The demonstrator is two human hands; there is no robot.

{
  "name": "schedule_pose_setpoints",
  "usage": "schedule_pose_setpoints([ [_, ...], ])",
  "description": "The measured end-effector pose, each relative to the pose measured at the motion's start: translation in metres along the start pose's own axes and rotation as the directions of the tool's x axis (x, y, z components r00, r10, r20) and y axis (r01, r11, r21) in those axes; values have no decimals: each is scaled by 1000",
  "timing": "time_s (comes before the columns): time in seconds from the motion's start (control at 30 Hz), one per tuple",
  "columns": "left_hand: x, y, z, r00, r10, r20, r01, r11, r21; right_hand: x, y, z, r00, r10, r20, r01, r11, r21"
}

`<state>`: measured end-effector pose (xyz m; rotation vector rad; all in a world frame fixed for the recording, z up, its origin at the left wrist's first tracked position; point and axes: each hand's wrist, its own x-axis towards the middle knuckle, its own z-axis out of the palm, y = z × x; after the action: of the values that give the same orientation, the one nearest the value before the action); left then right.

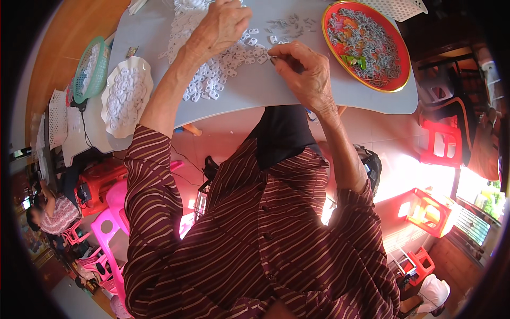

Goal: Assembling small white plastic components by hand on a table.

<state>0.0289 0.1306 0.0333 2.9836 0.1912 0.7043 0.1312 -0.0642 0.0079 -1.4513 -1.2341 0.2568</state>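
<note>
My left hand [226,26] is over the far part of a spread of small white plastic pieces [204,82], its fingers curled in; whatever they hold is hidden. Nearer the middle, my right hand [307,72] pinches a tiny dark grey piece between thumb and forefinger, just right of the white pieces. Several loose grey pieces [292,24] lie on the grey table [255,87] beyond my right hand. To its right, a round red tray [405,64] with a gold rim holds a heap of similar small grey pieces [366,45].
On the left stand a scalloped white dish [146,69] of white pieces and a green plastic basket [98,72]. A white perforated basket [404,8] is at the far right. Around the table are red stools [443,143] and a pink chair [103,228]. A person [58,212] sits at far left.
</note>
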Motion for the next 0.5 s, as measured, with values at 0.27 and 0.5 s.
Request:
schedule_pose_setpoints([
  [0.27, -2, 10, 16, 994, -44, 104, 51, 996, -67, -1, 2, 0, 998, 45, -39, -44, 999, 30],
  [0.5, -7, 10, 25, 998, -26, 65, 28, 999, -30, -1, -1, -1, 993, 113, -10, -113, 992, 62],
])
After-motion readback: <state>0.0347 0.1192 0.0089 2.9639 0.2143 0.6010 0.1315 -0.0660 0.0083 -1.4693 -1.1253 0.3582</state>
